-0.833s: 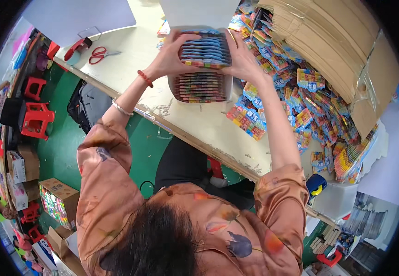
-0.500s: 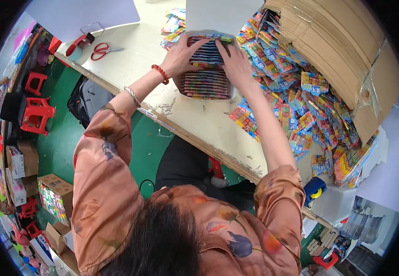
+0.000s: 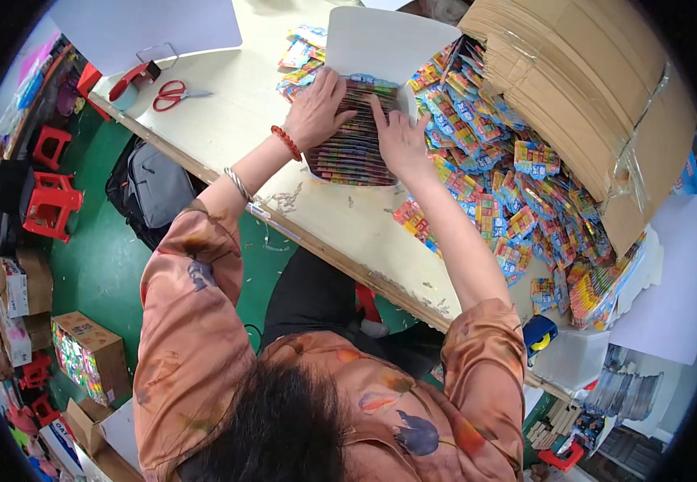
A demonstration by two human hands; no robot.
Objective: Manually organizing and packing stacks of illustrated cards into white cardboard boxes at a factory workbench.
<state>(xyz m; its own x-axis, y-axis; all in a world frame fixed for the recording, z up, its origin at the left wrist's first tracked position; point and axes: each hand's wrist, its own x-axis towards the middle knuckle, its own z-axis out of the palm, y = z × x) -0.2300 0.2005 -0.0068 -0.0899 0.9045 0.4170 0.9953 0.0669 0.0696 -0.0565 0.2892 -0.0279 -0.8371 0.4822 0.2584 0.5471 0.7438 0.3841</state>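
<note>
A white box (image 3: 388,40) stands on the table in front of me with its lid flap raised at the far side. A row of thin colourful packets (image 3: 352,153) fills it, standing on edge. My left hand (image 3: 318,111) rests over the box's left side, thumb spread toward the packets and fingers extended; it grips nothing that I can see. On the right side, my right hand (image 3: 403,145) touches the packets' tops with its index finger stretched out. Its fingers are apart, and nothing shows in them.
Loose packets (image 3: 477,193) lie heaped to the right, spilling from a large cardboard carton (image 3: 581,88). A smaller packet pile (image 3: 306,52) is behind the box. Red-handled scissors (image 3: 173,95) and a red tape dispenser (image 3: 134,83) lie at left. A blue-yellow tool (image 3: 538,336) sits near the right edge.
My hands have moved apart to the box's sides, uncovering the packets' middle. The packets now form one continuous row, without the earlier gap. The lid flap shows more fully.
</note>
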